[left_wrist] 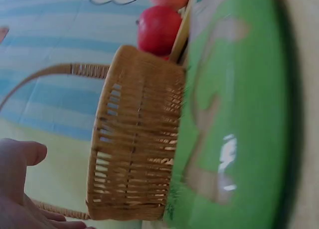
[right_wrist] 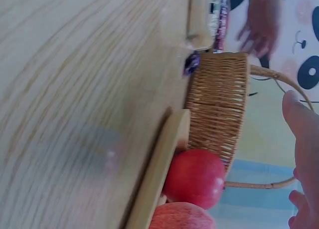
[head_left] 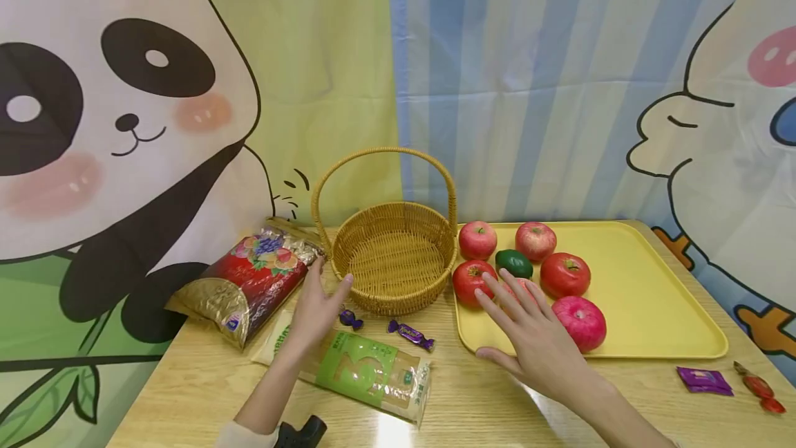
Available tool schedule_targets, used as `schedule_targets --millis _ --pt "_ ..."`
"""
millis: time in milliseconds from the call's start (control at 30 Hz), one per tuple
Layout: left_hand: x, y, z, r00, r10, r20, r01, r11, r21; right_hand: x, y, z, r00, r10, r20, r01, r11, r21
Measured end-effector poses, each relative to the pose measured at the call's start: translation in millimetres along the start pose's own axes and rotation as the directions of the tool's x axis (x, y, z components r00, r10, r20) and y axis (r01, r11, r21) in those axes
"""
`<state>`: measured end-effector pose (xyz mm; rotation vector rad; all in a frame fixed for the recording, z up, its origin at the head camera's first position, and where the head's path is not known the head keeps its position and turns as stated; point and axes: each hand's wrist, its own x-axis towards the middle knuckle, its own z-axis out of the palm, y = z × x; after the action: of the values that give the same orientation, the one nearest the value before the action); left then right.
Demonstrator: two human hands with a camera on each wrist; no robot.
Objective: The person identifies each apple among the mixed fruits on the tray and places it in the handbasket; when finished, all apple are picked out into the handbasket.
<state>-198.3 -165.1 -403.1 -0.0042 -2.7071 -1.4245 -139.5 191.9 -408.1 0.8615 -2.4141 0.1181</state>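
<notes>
The head view shows the left hand (head_left: 316, 313) beside the wicker basket (head_left: 398, 261), thumb wide of its fingers, and the right hand (head_left: 541, 343) fanned wide over the yellow tray's (head_left: 647, 289) near edge; only here appears the green fruit (head_left: 514, 264) (dark among red fruit (head_left: 565, 275)). Left wrist: gaps between slats, beyond the green-labelled package (left_wrist: 239, 114). Right wrist: purple candy (right_wrist: 192, 63) beside the basket.

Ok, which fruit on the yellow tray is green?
The small, oval fruit amid the cluster on the yellow tray. Its dark green skin sets it apart; the surrounding fruits are red or pink.
</notes>
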Motion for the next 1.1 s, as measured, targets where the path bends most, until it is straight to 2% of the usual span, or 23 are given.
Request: schedule_targets --millis 33,100,200,300,367,433,500,633,700,800,933,1033,1100 --pt "6.5 -1.4 -3.0 0.998 -0.060 0.027 0.062 0.996 -0.060 -0.5 -1 -3 1.000 0.012 -0.004 -0.012 1.000 0.021" --pt "18.7 -4.7 -7.3 0.985 -0.154 0.084 0.167 0.970 -0.176 -1.7 -1 -10 0.999 0.040 -0.012 -0.039 0.997 0.064" --pt "32.5 -10.3 -10.0 0.958 -0.230 0.169 0.277 0.894 -0.352 -4.3 1 -21 0.995 0.087 -0.039 -0.082 0.988 0.130" --pt "41.1 -15.9 -7.8 0.936 -0.245 0.251 0.344 0.782 -0.520 -9.2 7 -33 0.986 0.150 -0.079 -0.132 0.972 0.196" --pt "45.2 -19.1 -4.8 0.929 -0.231 0.288 0.363 0.710 -0.603 -14.3 13 -42 0.974 0.208 -0.087 -0.182 0.953 0.242" --pt "47.8 -22.4 -2.1 0.929 -0.205 0.308 0.364 0.649 -0.668 -20.4 20 -51 0.958 0.281 -0.055 -0.254 0.924 0.284" --pt "49.3 -25.5 -0.1 0.931 -0.187 0.314 0.361 0.613 -0.703 -27.8 31 -58 0.939 0.343 0.001 -0.326 0.893 0.309" --pt "50.8 -29.4 2.9 0.932 -0.167 0.321 0.357 0.577 -0.735 -45.2 59 -58 0.894 0.425 0.138 -0.446 0.830 0.333" --pt "50.9 -30.4 3.8 0.932 -0.168 0.320 0.357 0.572 -0.739 -53.2 74 -52 0.870 0.449 0.204 -0.493 0.803 0.336" --pt "50.5 -31.1 3.9 0.937 -0.160 0.311 0.344 0.585 -0.735 -62.2 91 -41 0.832 0.474 0.289 -0.552 0.765 0.333" --pt "49.9 -31.9 3.3 0.939 -0.138 0.316 0.332 0.604 -0.725 -70.3 103 -29 0.788 0.475 0.392 -0.609 0.698 0.377" --pt "49.9 -32.6 3.0 0.937 -0.126 0.326 0.334 0.602 -0.725 -73.8 107 -24 0.758 0.459 0.463 -0.644 0.641 0.419" --pt "50.2 -33.2 3.5 0.936 -0.120 0.332 0.335 0.600 -0.726 -75.2 109 -22 0.744 0.452 0.492 -0.658 0.622 0.424"
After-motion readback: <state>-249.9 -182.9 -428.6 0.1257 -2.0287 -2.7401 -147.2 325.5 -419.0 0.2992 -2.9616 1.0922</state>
